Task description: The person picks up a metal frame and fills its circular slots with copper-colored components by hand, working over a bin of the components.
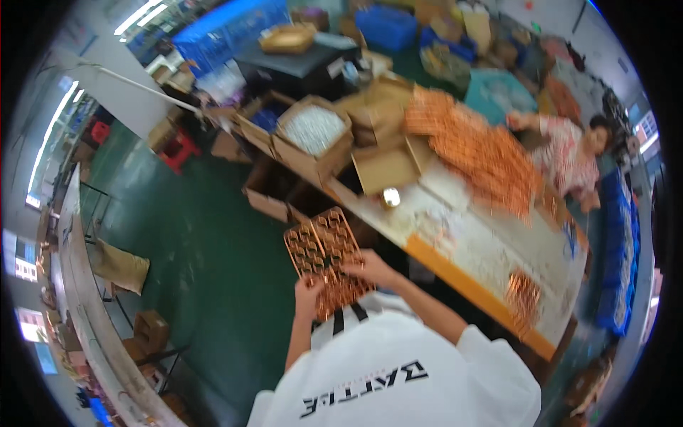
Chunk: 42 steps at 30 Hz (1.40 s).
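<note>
A copper-coloured metal sheet (pixel 319 240) with rows of curved cut-outs is held in front of my body, tilted, with a narrow gap down its middle. My left hand (pixel 307 293) is closed on its left side near the lower end. My right hand (pixel 368 267) grips the right side, a little higher. Below and between the hands lies more copper-coloured patterned metal, close to my white shirt. Whether it is one piece or several stacked ones, I cannot tell.
A worktable (pixel 455 263) with an orange edge runs along my right, bearing a large heap of copper-coloured sheets (pixel 477 146) and a smaller pile (pixel 523 295). Cardboard boxes (pixel 324 160) stand by its left end. A person (pixel 569 153) is across the table. A red stool (pixel 178 151) stands far left.
</note>
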Motion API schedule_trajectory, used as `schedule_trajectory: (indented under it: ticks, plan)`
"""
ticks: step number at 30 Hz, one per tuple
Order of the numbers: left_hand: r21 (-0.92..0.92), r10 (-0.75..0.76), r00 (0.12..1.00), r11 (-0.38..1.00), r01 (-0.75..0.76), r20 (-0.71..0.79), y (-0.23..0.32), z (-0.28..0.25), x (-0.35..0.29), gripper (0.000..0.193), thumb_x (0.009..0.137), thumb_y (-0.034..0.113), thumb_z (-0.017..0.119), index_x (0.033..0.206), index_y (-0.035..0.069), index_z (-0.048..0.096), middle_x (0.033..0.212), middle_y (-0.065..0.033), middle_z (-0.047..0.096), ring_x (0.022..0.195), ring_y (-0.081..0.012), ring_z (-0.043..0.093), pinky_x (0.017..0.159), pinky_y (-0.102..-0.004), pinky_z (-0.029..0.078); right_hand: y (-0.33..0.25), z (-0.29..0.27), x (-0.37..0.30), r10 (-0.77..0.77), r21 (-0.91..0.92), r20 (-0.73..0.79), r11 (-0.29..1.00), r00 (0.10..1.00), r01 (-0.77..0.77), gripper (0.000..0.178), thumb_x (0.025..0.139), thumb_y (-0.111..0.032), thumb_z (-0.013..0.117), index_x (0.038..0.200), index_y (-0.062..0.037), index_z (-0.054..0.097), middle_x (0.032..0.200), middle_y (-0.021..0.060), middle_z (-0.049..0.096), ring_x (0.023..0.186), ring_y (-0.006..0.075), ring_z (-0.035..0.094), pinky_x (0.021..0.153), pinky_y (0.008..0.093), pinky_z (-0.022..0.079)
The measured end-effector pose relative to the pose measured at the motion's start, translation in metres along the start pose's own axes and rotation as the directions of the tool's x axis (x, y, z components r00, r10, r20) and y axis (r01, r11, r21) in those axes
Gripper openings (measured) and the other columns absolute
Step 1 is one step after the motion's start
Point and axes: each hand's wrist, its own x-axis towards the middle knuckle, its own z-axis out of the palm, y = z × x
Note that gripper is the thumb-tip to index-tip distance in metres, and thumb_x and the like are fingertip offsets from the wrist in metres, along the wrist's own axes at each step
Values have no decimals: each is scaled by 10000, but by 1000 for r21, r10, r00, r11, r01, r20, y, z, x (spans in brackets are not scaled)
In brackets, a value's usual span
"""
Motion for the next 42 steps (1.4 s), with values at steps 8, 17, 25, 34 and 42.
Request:
schedule_trajectory:
  ticks: [8,17,25,34,42]
  plan:
    - [-287,-109,984,956,65,-141,1,-15,-42,150,795,148,654,865,74,543,680,6,515,581,-84,503,508,-219,422,18,33,0,-109,-339,5,935,994,104,248,743,-195,683,773,18,559,691,62,581,635,113,514,580,276,432]
    - [-174,20,935,981,-87,-355,5,-9,-66,431,685,-2,724,1009,43,444,907,-85,549,775,-151,583,626,-267,530,-5,50,6,194,209,211,949,958,-238,257,869,-259,502,707,-60,520,613,-9,467,556,74,426,511,217,352]
    - [-200,75,955,970,-136,-286,6,-19,-73,391,712,-27,676,1022,22,444,915,-105,556,811,-158,584,694,-272,537,0,54,1,226,80,292,963,929,-259,171,886,-256,497,892,-86,520,751,-42,474,624,42,431,513,187,350]
    - [-258,-12,983,965,-36,-184,-6,-30,-68,266,759,-76,580,999,-9,487,902,-125,619,791,-183,624,721,-281,529,4,52,1,138,-77,343,990,929,-119,232,784,-203,651,924,-19,665,732,-3,613,568,40,476,498,186,373]
    - [-250,-62,981,968,14,-184,-8,-31,-69,210,767,-42,534,964,19,494,859,-106,603,688,-151,619,574,-241,525,12,53,4,282,-67,320,959,904,-275,212,778,-155,654,926,-5,673,726,12,625,564,53,488,477,198,358]
